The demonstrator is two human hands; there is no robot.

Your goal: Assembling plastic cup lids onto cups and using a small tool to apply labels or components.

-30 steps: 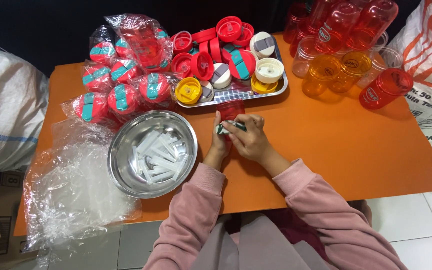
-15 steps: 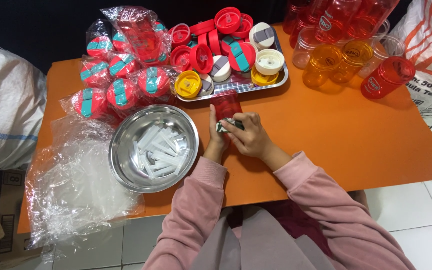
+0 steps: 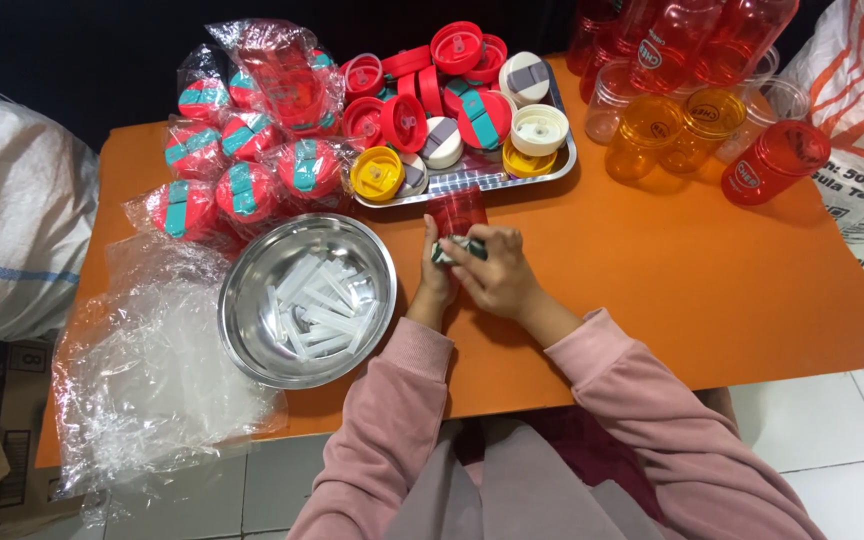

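Both hands had barely shifted since the earlier frame: left hand and right hand together gripped a small red lid on the orange tabletop, apparently fitting its teal strap; next, careful pressing.

Bowl on table, just left of hands. Tray w/ lids behind hands. Bottles far right; wrapped lids behind bowl; plastic sheets front-left.

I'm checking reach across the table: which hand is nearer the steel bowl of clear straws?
Left. The left hand sits just right of the steel bowl; the right hand lies farther right, beyond it.
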